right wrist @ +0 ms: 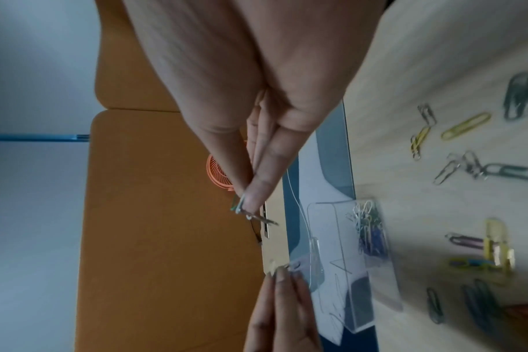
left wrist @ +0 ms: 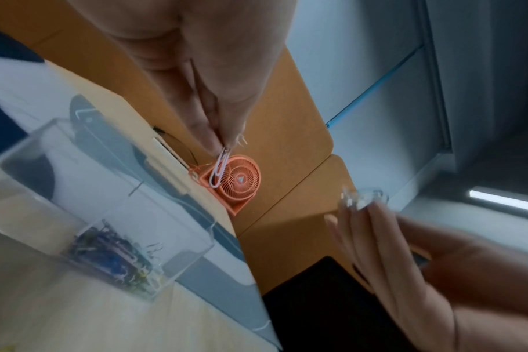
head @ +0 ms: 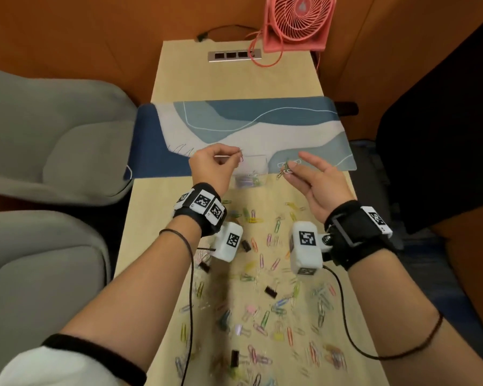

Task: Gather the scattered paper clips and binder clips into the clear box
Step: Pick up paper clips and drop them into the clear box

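The light wooden counter [head: 179,79] runs from near to far between grey upholstered seats [head: 53,135] on the left and orange walls. A blue and grey patterned desk mat [head: 262,121] lies across its middle. A coral-pink plastic desk fan [head: 299,22] stands at the far right end, beside a grey recessed socket strip [head: 234,55].

The clear plastic box [head: 251,172] sits at the near edge of the mat, between the two hands; a small heap of coloured clips lies on its bottom.

The left hand [head: 212,168] is raised just left of the box. Its thumb and forefinger are pressed together, pinching a white wire paper clip [left wrist: 220,168] that hangs from the fingers [left wrist: 210,135] above the box.

The right hand [head: 318,179] is raised just right of the box. Its thumb and forefinger pinch a small bunch of paper clips [head: 284,168]; the other fingers are extended.

Many coloured paper clips [head: 279,305] lie scattered over the near half of the counter, with several black binder clips [head: 270,291] among them.
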The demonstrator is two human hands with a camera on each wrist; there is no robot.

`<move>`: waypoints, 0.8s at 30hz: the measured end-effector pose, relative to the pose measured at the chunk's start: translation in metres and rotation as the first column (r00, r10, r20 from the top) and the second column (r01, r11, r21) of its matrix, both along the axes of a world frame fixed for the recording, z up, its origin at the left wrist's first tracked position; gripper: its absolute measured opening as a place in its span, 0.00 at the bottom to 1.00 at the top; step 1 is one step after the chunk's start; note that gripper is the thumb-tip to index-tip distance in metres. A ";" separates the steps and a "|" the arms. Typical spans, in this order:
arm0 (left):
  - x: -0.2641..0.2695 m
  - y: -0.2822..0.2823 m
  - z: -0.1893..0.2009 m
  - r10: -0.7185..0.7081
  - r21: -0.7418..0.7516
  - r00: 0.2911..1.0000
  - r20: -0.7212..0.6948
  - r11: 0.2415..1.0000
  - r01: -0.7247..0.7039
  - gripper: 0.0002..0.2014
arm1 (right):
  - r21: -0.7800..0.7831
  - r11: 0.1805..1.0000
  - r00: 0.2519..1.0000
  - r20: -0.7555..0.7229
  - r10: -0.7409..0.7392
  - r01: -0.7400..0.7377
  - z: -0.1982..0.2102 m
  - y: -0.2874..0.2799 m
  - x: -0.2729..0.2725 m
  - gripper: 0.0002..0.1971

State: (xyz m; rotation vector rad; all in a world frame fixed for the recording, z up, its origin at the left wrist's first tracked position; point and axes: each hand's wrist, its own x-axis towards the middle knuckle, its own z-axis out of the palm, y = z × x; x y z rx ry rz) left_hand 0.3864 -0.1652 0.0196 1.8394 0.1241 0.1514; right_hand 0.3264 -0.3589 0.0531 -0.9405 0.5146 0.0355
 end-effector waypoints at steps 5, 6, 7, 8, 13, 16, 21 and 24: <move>0.024 -0.015 -0.030 -0.041 0.087 0.999 -0.015 0.995 0.042 0.02 | 0.036 0.999 0.999 -0.019 -0.036 0.036 -0.023 0.004 0.043 0.12; 0.026 -0.016 -0.036 -0.059 0.126 0.998 0.008 0.990 0.058 0.03 | 0.026 0.999 0.999 -0.023 -0.035 0.036 -0.027 0.004 0.050 0.12; 0.027 -0.016 -0.041 -0.085 0.181 0.996 0.030 0.980 0.078 0.04 | 0.013 0.999 0.999 -0.024 -0.031 0.031 -0.032 0.004 0.055 0.12; 0.029 -0.015 -0.046 -0.117 0.250 0.992 0.047 0.963 0.102 0.04 | -0.006 1.000 1.000 -0.020 -0.023 0.023 -0.036 0.004 0.059 0.12; 0.029 -0.007 -0.061 -0.263 0.583 0.955 0.135 0.800 0.138 0.03 | -0.245 0.969 1.000 0.023 0.021 -0.015 -0.050 0.012 0.073 0.13; 0.028 -0.003 -0.065 -0.316 0.627 0.934 0.164 0.765 0.149 0.06 | -0.477 0.878 0.996 0.060 0.064 -0.028 -0.058 0.017 0.080 0.13; 0.025 0.007 -0.064 -0.322 0.640 0.929 0.182 0.756 0.137 0.06 | -0.870 0.491 0.957 0.111 0.268 -0.036 -0.069 0.030 0.095 0.10; 0.020 0.016 -0.062 -0.297 0.633 0.935 0.194 0.766 0.112 0.05 | -0.977 0.213 0.894 0.085 0.441 -0.013 -0.070 0.037 0.099 0.08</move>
